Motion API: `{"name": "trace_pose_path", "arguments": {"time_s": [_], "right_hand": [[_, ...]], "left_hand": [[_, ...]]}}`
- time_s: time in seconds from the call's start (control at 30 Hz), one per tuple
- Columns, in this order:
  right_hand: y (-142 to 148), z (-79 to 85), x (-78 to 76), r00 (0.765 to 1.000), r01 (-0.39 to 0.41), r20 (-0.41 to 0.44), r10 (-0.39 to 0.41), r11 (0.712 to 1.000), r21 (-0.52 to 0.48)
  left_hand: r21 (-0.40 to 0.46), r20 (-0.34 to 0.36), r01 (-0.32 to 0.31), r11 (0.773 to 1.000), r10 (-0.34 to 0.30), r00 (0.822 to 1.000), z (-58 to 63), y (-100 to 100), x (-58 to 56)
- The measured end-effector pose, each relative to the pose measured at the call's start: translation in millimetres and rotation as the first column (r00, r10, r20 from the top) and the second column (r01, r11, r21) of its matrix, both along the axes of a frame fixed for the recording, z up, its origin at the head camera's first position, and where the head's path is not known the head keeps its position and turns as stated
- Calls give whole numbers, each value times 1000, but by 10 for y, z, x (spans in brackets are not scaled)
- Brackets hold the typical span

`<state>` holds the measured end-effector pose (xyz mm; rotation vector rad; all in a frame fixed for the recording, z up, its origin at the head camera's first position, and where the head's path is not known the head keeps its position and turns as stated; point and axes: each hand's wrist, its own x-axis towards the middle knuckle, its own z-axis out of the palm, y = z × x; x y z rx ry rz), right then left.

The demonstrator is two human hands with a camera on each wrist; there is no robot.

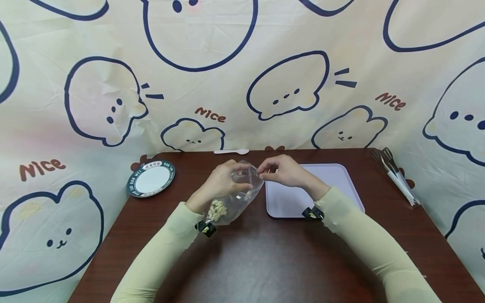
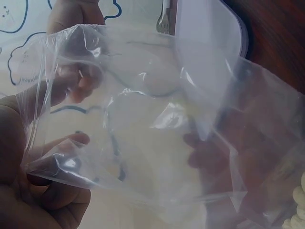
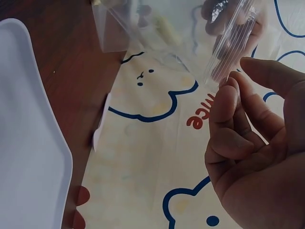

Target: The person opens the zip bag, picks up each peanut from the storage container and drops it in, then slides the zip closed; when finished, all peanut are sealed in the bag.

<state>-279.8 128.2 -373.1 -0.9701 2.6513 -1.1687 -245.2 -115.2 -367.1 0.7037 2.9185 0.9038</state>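
A clear plastic bag (image 1: 236, 210) hangs over the table, with pale nut-like pieces (image 1: 217, 210) gathered in its lower corner. My left hand (image 1: 221, 181) grips the bag's upper part; in the left wrist view its fingers show through the film (image 2: 162, 119). From the other side, my right hand (image 1: 291, 171) pinches the bag's top edge between thumb and finger. Close up in the right wrist view, the right hand (image 3: 259, 133) has its fingertips at the ribbed strip (image 3: 228, 47) of the bag. Whether the bag's mouth is parted, I cannot tell.
To the right lies a pale lilac tray (image 1: 303, 206), partly behind the right forearm. A green-rimmed plate (image 1: 151, 179) stands at the left edge. A white spoon (image 1: 232, 151) is at the back edge, and utensils with white handles (image 1: 403, 185) lie at the far right.
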Motion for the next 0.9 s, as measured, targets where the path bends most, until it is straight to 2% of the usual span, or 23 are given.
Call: {"name": "trace_pose_path", "arguments": {"time_s": [0.23, 0.33, 0.47, 0.67, 0.9], "right_hand": [[35, 16, 40, 999, 24, -21, -24, 1000, -17], [59, 34, 87, 999, 36, -6, -36, 999, -31], [75, 42, 161, 1000, 12, 21, -11, 999, -49], [56, 38, 261, 999, -28, 38, 30, 998, -47], [38, 52, 327, 996, -69, 47, 71, 997, -47]], "left_hand": [[32, -49, -13, 999, 15, 999, 12, -10, 2], [47, -76, -21, 999, 25, 997, 22, -14, 2], [72, -90, -44, 996, 50, 995, 39, -16, 2], [121, -62, -96, 988, 104, 993, 62, -9, -4], [177, -3, -113, 978, 115, 993, 109, -19, -3]]}}
